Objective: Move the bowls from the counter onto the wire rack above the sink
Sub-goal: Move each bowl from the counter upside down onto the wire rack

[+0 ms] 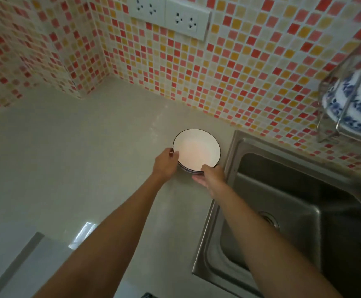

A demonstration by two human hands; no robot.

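Presently, left hand (166, 161) and right hand (210, 176) both grip the white bowl (196, 150) at its rim, fingers curled, on the counter (89, 158) beside the sink (293, 201).

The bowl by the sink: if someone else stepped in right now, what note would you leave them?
Left hand: grips the bowl at its left rim.
Right hand: holds the near rim, fingers under the bowl.
Bowl: upright and empty, at the counter beside the sink; whether it has lifted off is unclear.
Done: one blue-patterned bowl already sits upside down in the rack, upper right.
Left: raise this bowl and set it on the rack. No other bowl shows on the counter.
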